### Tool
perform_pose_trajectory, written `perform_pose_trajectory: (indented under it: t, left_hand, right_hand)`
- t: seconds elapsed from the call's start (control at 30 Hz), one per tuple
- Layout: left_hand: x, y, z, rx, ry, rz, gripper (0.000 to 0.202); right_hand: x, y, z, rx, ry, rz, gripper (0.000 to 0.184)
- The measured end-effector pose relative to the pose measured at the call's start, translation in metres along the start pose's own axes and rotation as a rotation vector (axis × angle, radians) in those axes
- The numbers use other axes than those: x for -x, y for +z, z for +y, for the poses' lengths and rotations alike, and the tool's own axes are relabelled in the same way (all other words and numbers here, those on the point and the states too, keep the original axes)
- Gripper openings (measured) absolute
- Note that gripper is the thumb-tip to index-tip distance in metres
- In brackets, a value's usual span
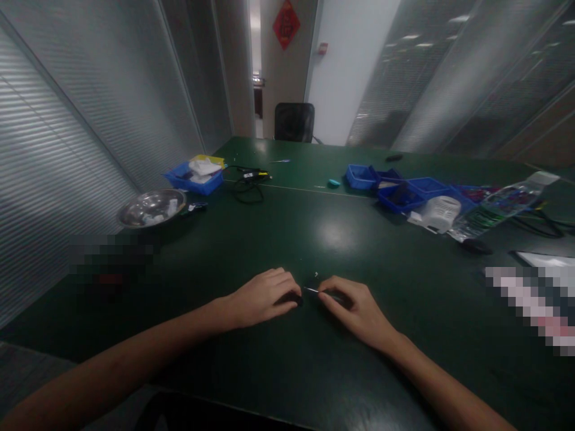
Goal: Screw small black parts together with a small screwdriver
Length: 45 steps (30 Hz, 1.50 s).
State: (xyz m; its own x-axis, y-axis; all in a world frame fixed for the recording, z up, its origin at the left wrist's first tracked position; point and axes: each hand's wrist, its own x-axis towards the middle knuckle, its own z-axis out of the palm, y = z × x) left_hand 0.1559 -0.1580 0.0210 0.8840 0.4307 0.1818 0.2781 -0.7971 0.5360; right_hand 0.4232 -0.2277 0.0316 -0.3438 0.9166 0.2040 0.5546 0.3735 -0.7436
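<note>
Both my hands rest on the dark green table (287,359) near its front edge. My left hand (263,296) has its fingers curled over a small dark object (293,297) that I cannot make out. My right hand (354,308) pinches a thin dark tool with a metal tip (312,290), which points left toward the left hand's fingers. A tiny pale speck (316,275) lies on the table just beyond the two hands.
A metal bowl (151,208) and a blue tray (194,178) sit at the back left, with a black cable (248,185) beside them. Blue bins (395,188), a white device (438,214) and a plastic bag (498,206) lie at the right. A black chair (294,121) stands beyond the table.
</note>
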Motion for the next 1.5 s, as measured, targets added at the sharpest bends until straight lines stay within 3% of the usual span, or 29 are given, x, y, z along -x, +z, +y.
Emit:
perform_pose_trajectory:
  t: [0.13,0.23,0.33,0.5,0.57,0.63,0.77,0.9,0.97,1.03,1.13,1.3,1.5]
  left_hand:
    - [0.002,-0.002,-0.003,-0.162,0.124,-0.072,0.022]
    - [0.004,-0.019,-0.027,-0.201,0.111,-0.063,0.022]
    - [0.012,-0.048,-0.076,-0.221,-0.048,0.034,0.024]
    - [0.041,-0.097,-0.175,-0.389,-0.411,0.355,0.028]
    - [0.052,-0.107,-0.201,-0.430,-0.521,0.461,0.028]
    - [0.059,-0.110,-0.215,-0.450,-0.570,0.511,0.028]
    - [0.065,-0.110,-0.216,-0.395,-0.604,0.549,0.038]
    - [0.080,-0.128,-0.211,-0.348,-0.649,0.625,0.040]
    - [0.091,-0.142,-0.209,-0.314,-0.673,0.548,0.037]
    - [0.103,-0.153,-0.209,-0.188,-0.704,0.379,0.037]
    - [0.114,-0.158,-0.214,-0.039,-0.709,0.214,0.046]
    - [0.116,-0.153,-0.221,-0.032,-0.734,0.227,0.034]
    - [0.111,-0.152,-0.210,-0.008,-0.740,0.303,0.032]
  right_hand:
    - [0.000,-0.002,-0.001,0.005,0.012,0.004,0.016]
    - [0.000,-0.003,-0.002,0.012,0.014,-0.006,0.017]
    - [0.000,-0.003,-0.003,0.024,0.009,-0.015,0.018]
    - [0.001,-0.004,-0.001,0.021,0.012,-0.032,0.020]
    - [0.001,-0.004,0.000,0.019,0.012,-0.034,0.020]
    - [0.001,-0.003,0.000,0.022,0.015,-0.034,0.021]
    - [0.002,-0.003,-0.001,0.025,0.019,-0.033,0.021]
    - [0.002,-0.003,-0.002,0.021,0.027,-0.030,0.021]
    - [0.001,-0.004,-0.003,0.021,0.039,-0.036,0.022]
    - [0.001,-0.004,-0.003,0.024,0.032,-0.043,0.023]
    - [0.001,-0.004,-0.003,0.034,0.023,-0.037,0.025]
    - [0.001,-0.004,-0.005,0.038,0.024,-0.028,0.023]
    - [0.002,-0.004,-0.005,0.035,0.013,-0.029,0.022]
